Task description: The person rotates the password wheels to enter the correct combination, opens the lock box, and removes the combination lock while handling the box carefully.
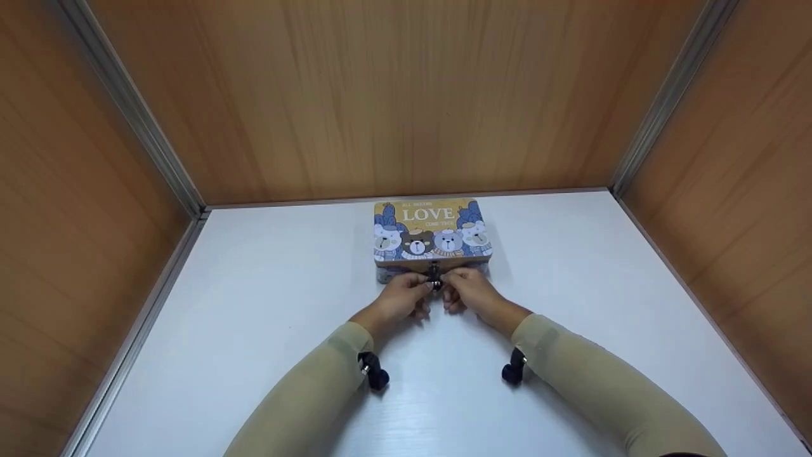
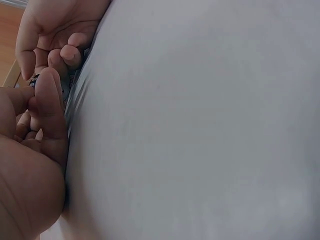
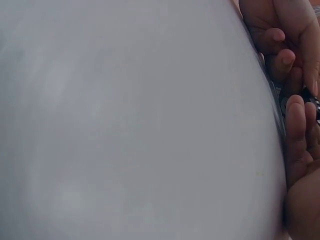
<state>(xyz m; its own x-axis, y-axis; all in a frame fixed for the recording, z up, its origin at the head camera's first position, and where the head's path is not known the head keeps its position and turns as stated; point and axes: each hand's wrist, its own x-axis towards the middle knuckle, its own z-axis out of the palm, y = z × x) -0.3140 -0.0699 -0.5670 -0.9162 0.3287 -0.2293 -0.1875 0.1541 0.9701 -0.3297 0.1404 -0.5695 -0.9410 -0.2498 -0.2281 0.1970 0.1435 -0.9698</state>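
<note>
A tin box (image 1: pixel 432 231) with a yellow lid, printed bears and the word LOVE sits at the back middle of the table. On its front hangs a small black combination padlock (image 1: pixel 434 277), whose ridged dials show between the fingers in the left wrist view. My left hand (image 1: pixel 401 297) pinches the padlock from the left with thumb and forefinger. From the other side my right hand (image 1: pixel 474 293) pinches it too, its fingertips close to the left thumb. The remaining fingers of both hands curl beneath. Fingers hide most of the padlock in the two wrist views.
The white table (image 1: pixel 266 304) is bounded by a wooden back panel (image 1: pixel 406 95) and wooden side panels. The box stands a little in front of the back panel. A small black device (image 1: pixel 374 371) hangs at each sleeve cuff, over the table.
</note>
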